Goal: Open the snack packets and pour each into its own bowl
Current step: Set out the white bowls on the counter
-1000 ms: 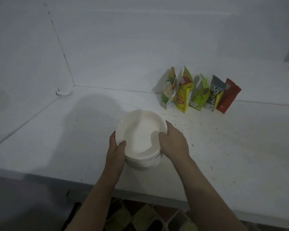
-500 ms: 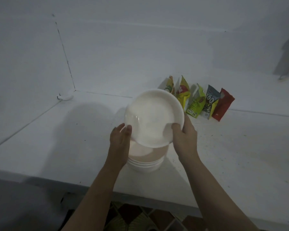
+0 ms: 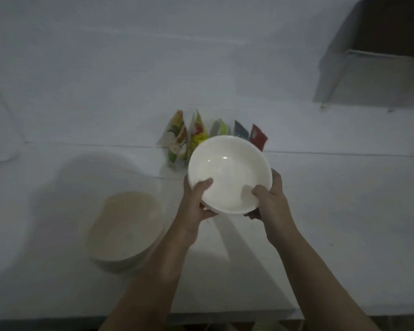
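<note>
While both hands hold it up over the table (image 3: 344, 223), a white bowl (image 3: 230, 168) tilts its inside toward the person. Left hand (image 3: 196, 201) grips the near-left rim, thumb lying inside the bowl and fingers curled under it. Right hand (image 3: 270, 199) grips the near-right rim the same way, thumb over the edge, fingers wrapped beneath. Near the left forearm, a stack of bowls (image 3: 127, 230) sits on the table, blurred and in shadow, well apart from the raised bowl. Behind the bowl, five snack packets (image 3: 177, 137) stand in a row against the wall (image 3: 129, 68): a pale green-and-yellow one at the left, then a yellow one (image 3: 198, 132), a light green one (image 3: 221, 127), a dark blue-grey one (image 3: 240, 131) and a red one (image 3: 258, 137). The bowl's far rim hides the lower parts of the three right-hand packets. At the upper right a dark box-like thing (image 3: 380, 56) shows against the wall; I cannot tell what it is.
</note>
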A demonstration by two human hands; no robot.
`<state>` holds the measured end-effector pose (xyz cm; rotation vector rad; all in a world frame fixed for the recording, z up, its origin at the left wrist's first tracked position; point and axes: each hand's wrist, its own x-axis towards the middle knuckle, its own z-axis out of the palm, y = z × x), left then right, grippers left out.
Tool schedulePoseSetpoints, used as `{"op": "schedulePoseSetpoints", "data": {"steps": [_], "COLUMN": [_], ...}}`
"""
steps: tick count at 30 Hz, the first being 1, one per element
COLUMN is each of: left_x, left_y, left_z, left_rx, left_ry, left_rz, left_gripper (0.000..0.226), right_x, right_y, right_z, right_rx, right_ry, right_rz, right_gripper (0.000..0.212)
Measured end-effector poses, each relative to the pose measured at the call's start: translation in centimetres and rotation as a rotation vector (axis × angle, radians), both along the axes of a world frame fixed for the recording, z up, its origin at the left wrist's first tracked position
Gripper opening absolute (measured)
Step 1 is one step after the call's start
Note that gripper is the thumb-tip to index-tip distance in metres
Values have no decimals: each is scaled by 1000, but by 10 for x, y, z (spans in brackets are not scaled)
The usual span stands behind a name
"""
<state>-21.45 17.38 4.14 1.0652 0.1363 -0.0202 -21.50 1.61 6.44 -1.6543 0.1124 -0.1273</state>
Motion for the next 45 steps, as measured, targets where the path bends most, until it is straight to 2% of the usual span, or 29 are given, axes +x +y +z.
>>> {"op": "schedulePoseSetpoints", "data": {"steps": [2, 5, 7, 11, 14, 17, 19, 22, 25, 29, 32, 33, 35, 37, 40, 43, 45], "left_x": [15, 29, 37, 52, 60, 66, 68, 70, 69, 68, 65, 64, 61, 58, 54, 53, 51], "left_y": [-41, -90, -113, -150, -168, -177, -180, -182, -183, -183, -184, -184, -184, -183, -178, -165, -155], "left_z": [-17, -46, -59, -73, -82, -90, -92, -94, -98, -102, -105, -106, -104, -102, -96, -88, -81], "left_rx": [-7, -44, -40, -6, -28, -50, -60, -12, 10, -12, -3, 8, 39, 68, 97, 90, 99], "left_ry": [75, 182, 228, 262, 284, 320, 347, 339, 318, 310, 304, 298, 296, 298, 286, 259, 253], "left_rz": [53, 138, 175, 213, 274, 314, 319, 301, 293, 308, 313, 309, 300, 301, 337, 371, 386], "left_gripper": [62, 48, 46, 47, 48, 47, 45, 45, 45, 46, 45, 46, 56, 63, 55, 44, 43], "right_x": [17, 40, 51, 71, 93, 115, 124, 130, 134, 124, 108, 102, 94, 89, 90, 98, 103], "right_y": [-35, -81, -104, -153, -201, -242, -256, -262, -260, -247, -228, -218, -199, -182, -171, -161, -151], "right_z": [-7, -23, -30, -41, -60, -86, -103, -115, -120, -118, -120, -121, -122, -118, -107, -102, -99], "right_rx": [-167, -571, -636, -421, -81, 138, 205, 154, 171, 520, 637, 641, 562, 385, 52, -234, -296], "right_ry": [-15, -10, -31, -135, 26, 176, 266, 339, 313, 315, 370, 389, 436, 455, 325, 123, 16], "right_rz": [-23, -67, -111, -221, -323, -423, -450, -484, -517, -541, -574, -546, -391, -119, 215, 268, 230], "right_gripper": [56, 57, 52, 49, 47, 55, 63, 72, 63, 57, 32, 30, 34, 35, 25, 45, 50]}}
